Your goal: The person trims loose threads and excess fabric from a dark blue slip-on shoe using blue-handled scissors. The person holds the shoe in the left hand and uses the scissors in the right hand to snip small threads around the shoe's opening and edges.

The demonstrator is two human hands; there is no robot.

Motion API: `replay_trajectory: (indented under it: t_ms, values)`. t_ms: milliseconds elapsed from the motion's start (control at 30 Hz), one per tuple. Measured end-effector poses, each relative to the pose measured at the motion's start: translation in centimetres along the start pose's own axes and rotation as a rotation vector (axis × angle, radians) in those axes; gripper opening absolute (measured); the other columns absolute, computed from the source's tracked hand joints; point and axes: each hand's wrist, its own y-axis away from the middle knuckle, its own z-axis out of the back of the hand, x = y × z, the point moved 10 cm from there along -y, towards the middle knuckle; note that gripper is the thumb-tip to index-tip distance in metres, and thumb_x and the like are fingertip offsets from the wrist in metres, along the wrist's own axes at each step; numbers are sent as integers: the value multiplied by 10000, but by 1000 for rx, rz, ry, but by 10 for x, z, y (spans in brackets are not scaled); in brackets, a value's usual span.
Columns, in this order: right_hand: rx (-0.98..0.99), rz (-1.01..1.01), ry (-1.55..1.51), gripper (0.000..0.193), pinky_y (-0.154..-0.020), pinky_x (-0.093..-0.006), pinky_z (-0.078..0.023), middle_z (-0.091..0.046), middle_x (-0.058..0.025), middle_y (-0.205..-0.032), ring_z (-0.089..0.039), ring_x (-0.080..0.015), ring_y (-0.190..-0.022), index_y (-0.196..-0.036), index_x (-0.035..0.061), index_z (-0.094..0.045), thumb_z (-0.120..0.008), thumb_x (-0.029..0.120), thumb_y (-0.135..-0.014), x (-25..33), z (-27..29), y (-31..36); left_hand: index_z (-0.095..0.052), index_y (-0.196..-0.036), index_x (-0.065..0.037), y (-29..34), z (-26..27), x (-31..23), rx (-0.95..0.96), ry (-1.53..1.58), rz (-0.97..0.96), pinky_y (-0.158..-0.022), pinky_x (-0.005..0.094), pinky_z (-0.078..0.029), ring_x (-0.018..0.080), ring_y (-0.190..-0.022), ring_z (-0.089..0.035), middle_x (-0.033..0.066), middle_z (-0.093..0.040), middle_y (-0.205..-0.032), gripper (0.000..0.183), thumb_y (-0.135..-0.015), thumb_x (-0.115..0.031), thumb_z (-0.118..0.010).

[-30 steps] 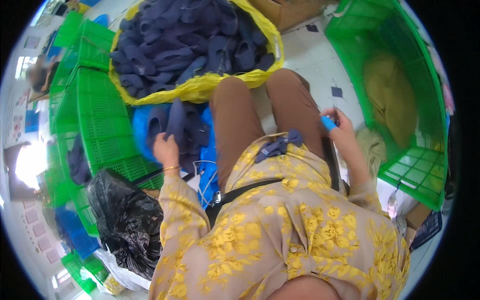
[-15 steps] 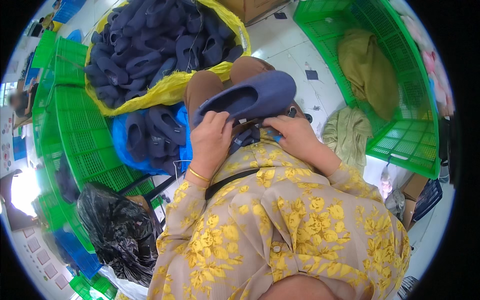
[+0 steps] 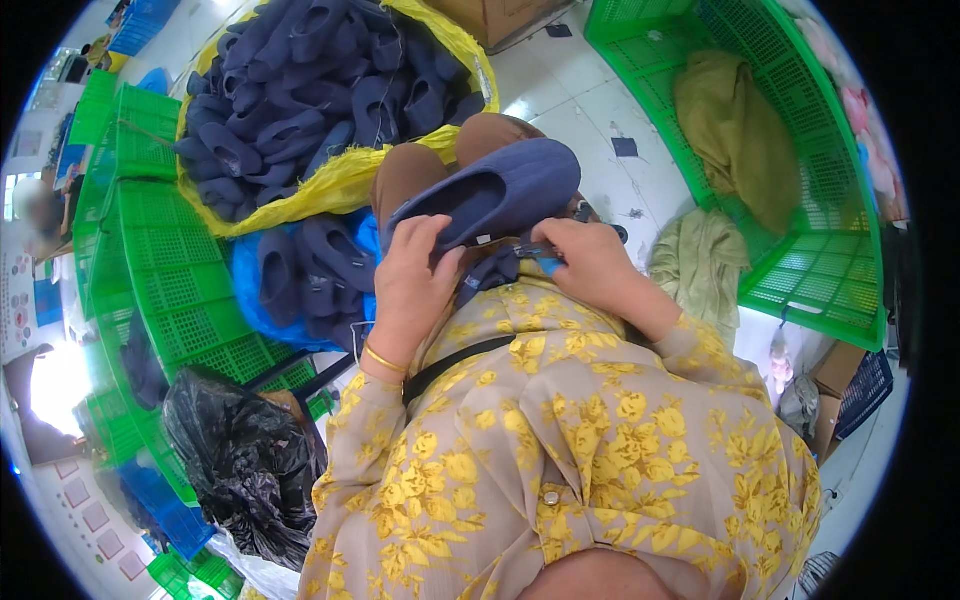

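Note:
A navy slipper [image 3: 535, 185] lies tilted across my knees, its opening up and its toe to the right. A small white tag [image 3: 484, 240] shows on its near side. My left hand [image 3: 412, 285] grips the heel end, fingers over the rim and thumb on the near side. Just below the slipper's near side, my right hand [image 3: 598, 265] is closed in a pinch. A small dark piece with a bit of blue shows at its fingertips, too small to name. Several dark scraps [image 3: 490, 274] lie in my lap between the hands.
Ahead stands a yellow sack [image 3: 335, 185] heaped with navy slippers. A blue bag [image 3: 262, 300] at the left holds more. Green crates [image 3: 170, 250] line the left side. At the right, a large green crate [image 3: 820, 290] holds olive cloth; a black plastic bag [image 3: 235, 470] sits near left.
The slipper has shifted slightly left and down. My left hand's thumb has moved apart from its fingers, and my right hand has moved slightly, showing a dark piece at its fingertips.

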Motion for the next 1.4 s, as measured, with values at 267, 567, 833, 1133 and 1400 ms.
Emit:
replay_trajectory:
  t_ms: [267, 567, 833, 1133, 1400]
  values:
    - [25, -245, -599, 122, -540, -242, -353, -527, 16, -704, -424, -54, -601, -906, 52, -622, -689, 125, -835, 1, 21, 16, -647, -1122, -24, 2, -4, -55, 186, 429, -11, -728, 218, -476, 110, -782, -583, 53, -611, -1121, 327, -803, 18, -704]
    - [21, -187, -822, 145, -560, -214, -337, -506, 66, -740, -406, -26, -647, -935, 39, -637, -715, 137, -861, 42, 45, 23, -627, -1089, 19, 21, -22, -48, 297, 852, 319, -637, 237, -498, 106, -709, -608, 66, -668, -855, 168, -946, -69, -616]
    - [-53, -194, -1084, 125, -663, -181, -409, -608, 35, -831, -510, -19, -743, -980, 19, -652, -691, 99, -891, 39, 40, 27, -574, -1123, 23, 28, -23, -43, 240, 1142, 470, -597, 249, -446, 100, -646, -545, 42, -612, -813, 178, -982, -82, -553]
    - [-25, -235, -1205, 107, -691, -202, -436, -611, 50, -852, -515, -20, -748, -999, 31, -648, -665, 83, -907, 38, 33, 25, -583, -1150, 2, 17, -12, -52, 219, 1066, 394, -615, 197, -427, 58, -668, -520, 4, -587, -864, 210, -945, -48, -580]
    - [-503, -93, -138, 293, -552, -221, -343, -473, 57, -692, -398, -40, -617, -1099, 103, -608, -726, 101, -831, 16, 114, 30, -623, -1022, 5, -4, 11, -65, 79, 703, 84, -642, 221, -459, 90, -720, -562, 21, -601, -843, 90, -937, -16, -603]
